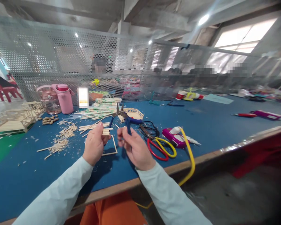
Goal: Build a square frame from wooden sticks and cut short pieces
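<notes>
My left hand (94, 143) is closed, pinching a small bundle of short wooden sticks (106, 132) between thumb and fingers. My right hand (137, 148) is closed on one blue handle of a pair of cutting pliers (128, 125). The pliers' jaws point up and away, slightly parted, and their other handle reaches down toward my left hand. On the table between and below my hands lies a thin square frame of sticks (116, 152), partly hidden by my left hand. Red-and-yellow-handled scissors (162, 149) rest just right of my right hand.
A purple glue gun (175, 137) with a yellow cable lies beyond the scissors. Stick offcuts (64, 137), peanuts (50, 119) and stick models (16, 120) are on the left. Behind stand a pink bottle (65, 100), bundled sticks (100, 107) and a perforated metal screen (70, 59).
</notes>
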Demonstrator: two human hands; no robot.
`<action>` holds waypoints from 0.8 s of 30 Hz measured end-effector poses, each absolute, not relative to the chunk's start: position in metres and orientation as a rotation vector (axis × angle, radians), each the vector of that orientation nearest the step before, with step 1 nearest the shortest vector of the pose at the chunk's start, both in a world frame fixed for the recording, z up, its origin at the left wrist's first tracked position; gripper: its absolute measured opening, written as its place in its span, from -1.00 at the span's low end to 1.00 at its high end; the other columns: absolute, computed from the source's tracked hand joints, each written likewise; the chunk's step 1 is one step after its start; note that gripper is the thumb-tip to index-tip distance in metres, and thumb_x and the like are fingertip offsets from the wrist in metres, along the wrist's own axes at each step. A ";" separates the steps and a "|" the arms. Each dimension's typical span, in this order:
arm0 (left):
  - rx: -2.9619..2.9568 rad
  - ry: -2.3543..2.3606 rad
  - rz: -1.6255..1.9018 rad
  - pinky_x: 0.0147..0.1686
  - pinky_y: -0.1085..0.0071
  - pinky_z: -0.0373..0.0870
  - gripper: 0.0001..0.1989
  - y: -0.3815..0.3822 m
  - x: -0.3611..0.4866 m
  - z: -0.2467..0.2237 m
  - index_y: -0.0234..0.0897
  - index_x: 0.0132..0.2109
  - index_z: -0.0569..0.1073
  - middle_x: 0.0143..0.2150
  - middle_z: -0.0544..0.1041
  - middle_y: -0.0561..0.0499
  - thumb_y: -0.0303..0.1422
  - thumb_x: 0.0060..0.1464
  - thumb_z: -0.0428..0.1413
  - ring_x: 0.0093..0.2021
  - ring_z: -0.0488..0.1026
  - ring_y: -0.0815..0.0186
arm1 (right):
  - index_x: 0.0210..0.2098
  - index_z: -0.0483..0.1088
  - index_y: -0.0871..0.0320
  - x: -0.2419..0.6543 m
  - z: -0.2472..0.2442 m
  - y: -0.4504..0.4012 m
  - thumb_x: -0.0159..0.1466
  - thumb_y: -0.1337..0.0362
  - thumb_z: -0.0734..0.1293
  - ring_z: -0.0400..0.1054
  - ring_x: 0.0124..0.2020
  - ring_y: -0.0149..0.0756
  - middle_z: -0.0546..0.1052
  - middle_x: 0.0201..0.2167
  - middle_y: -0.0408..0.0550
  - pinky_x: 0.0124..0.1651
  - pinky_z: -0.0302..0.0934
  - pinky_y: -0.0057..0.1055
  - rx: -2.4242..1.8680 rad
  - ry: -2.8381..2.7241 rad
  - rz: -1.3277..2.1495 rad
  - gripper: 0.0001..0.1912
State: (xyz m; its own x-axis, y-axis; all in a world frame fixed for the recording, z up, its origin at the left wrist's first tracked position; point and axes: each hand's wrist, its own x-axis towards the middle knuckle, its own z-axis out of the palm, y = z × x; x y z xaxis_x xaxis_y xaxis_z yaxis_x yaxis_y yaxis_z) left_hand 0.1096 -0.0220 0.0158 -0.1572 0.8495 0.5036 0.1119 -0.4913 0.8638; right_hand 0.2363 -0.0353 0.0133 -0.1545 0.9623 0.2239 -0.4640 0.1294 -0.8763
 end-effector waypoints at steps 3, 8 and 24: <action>1.521 0.934 1.545 -0.65 0.46 0.12 -0.54 -0.027 0.110 0.015 -0.20 -0.65 0.08 -0.74 0.01 0.16 -0.13 0.16 -0.22 -0.70 -0.01 0.45 | -0.26 0.22 0.07 0.223 0.009 -0.036 -0.04 0.31 0.32 0.32 -0.20 -0.35 0.41 -0.22 -0.10 -0.23 0.23 -0.45 -0.509 -1.059 1.459 -0.68; 1.358 0.839 1.554 -0.66 0.44 0.01 -0.58 -0.030 0.114 0.015 -0.23 -0.59 0.20 -0.71 0.09 0.15 -0.10 0.12 -0.15 -0.67 0.01 0.44 | -0.03 0.15 0.05 0.222 0.014 -0.031 -0.21 0.47 0.22 0.34 -0.12 -0.25 0.44 -0.21 -0.10 -0.10 0.21 -0.33 -0.428 -1.139 1.617 -0.30; 1.590 1.435 1.870 -0.60 0.41 -0.05 -0.55 -0.021 0.097 0.027 -0.22 -0.65 0.03 -0.71 0.05 0.14 -0.16 0.17 -0.21 -0.65 0.01 0.45 | 0.00 0.28 0.08 0.220 0.009 -0.044 -0.21 0.50 0.19 0.22 -0.01 -0.21 0.40 -0.09 -0.07 0.02 0.09 -0.30 -0.750 -1.490 1.632 -0.28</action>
